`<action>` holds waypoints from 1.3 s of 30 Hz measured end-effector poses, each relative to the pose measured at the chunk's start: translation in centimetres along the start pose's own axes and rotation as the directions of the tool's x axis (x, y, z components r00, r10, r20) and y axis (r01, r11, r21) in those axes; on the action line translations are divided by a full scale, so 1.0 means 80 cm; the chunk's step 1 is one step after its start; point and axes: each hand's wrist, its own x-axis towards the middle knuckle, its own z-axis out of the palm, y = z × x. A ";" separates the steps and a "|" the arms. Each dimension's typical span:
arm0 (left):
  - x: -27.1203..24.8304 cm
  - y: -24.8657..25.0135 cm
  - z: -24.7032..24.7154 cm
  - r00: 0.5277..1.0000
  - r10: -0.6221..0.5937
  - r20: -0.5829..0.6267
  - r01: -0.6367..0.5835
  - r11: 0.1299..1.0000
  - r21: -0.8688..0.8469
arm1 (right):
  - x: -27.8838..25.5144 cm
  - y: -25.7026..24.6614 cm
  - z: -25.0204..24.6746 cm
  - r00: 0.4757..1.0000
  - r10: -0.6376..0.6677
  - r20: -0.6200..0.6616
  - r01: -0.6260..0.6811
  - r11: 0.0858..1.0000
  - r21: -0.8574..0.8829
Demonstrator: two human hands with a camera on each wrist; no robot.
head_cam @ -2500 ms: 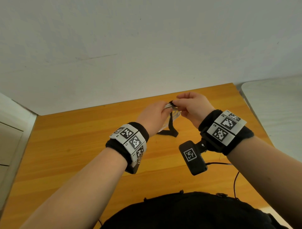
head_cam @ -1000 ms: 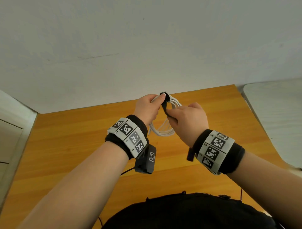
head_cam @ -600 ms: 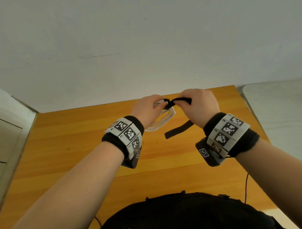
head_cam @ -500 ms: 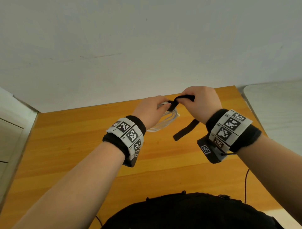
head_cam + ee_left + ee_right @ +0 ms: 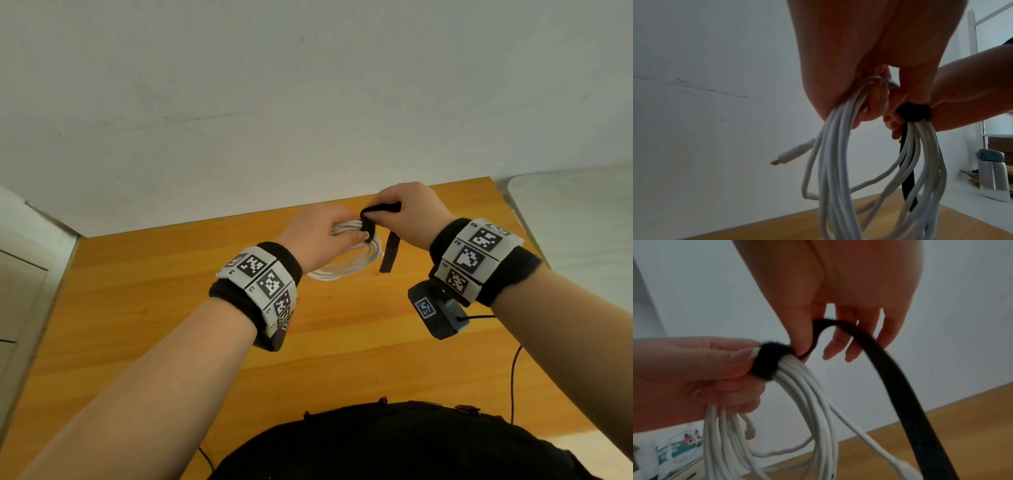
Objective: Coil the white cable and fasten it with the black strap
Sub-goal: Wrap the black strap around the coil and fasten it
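Note:
The white cable [image 5: 352, 263] hangs as a coil of several loops above the wooden table [image 5: 137, 291]. My left hand [image 5: 318, 240] grips the top of the coil, thumb beside the wrap. The black strap [image 5: 369, 222] is wound around the bundle there, and its free tail [image 5: 388, 253] hangs down. My right hand [image 5: 407, 216] pinches the strap just past the wrap. In the right wrist view the strap [image 5: 879, 353] loops over my fingers and trails down beside the cable [image 5: 797, 394]. In the left wrist view the cable [image 5: 838, 162] dangles with a plug [image 5: 789, 154] sticking out left.
A white wall [image 5: 308, 102] rises right behind the table's far edge. A pale surface [image 5: 582, 222] adjoins on the right, and a white cabinet [image 5: 20, 274] stands on the left. A thin dark wire [image 5: 512, 377] runs from my right wrist camera.
My right hand has brought the strap over the bundle and closer to my left hand. The free tail, which stuck out sideways, now hangs nearly straight down.

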 end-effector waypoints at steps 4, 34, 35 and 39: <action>-0.001 0.001 0.002 1.000 -0.017 0.007 0.017 1.000 -0.006 | 0.001 0.004 -0.002 1.000 -0.010 0.029 0.009 0.998 0.062; 0.020 -0.014 0.004 0.941 -0.192 -0.279 0.099 0.943 -0.317 | -0.022 -0.012 0.064 0.996 0.084 0.006 -0.081 0.934 0.348; 0.019 -0.013 0.004 0.940 -0.190 -0.282 0.095 0.944 -0.316 | -0.020 -0.010 0.063 0.992 0.123 -0.024 -0.103 0.912 0.397; 0.017 -0.013 0.003 0.937 -0.194 -0.291 0.091 0.938 -0.333 | -0.017 -0.004 0.054 0.983 0.179 -0.032 -0.148 0.888 0.436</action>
